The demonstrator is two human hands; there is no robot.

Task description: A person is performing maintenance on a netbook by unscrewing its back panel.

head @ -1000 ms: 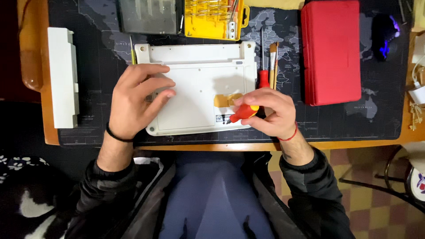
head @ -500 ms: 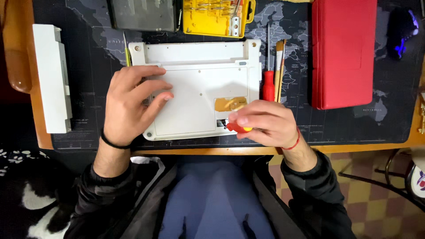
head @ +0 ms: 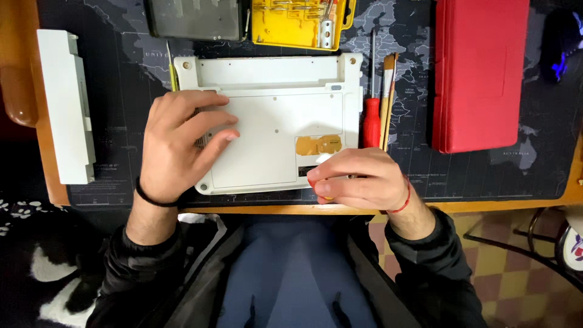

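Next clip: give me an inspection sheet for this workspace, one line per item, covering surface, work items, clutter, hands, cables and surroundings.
Surface: dark desk mat with a world-map print on a wooden desk.
Work items: white laptop base, underside up; red-and-yellow screwdriver, mostly hidden in the right hand, at the base's near right corner.
Clutter: white battery pack far left; grey tray and yellow bit case at the top; red-handled screwdriver and brush right of the base; red case.
Hands: left hand flat on the base; right hand closed around the screwdriver.
Cables: nothing seen.
Surroundings: checkered floor; dark mouse at the right edge.
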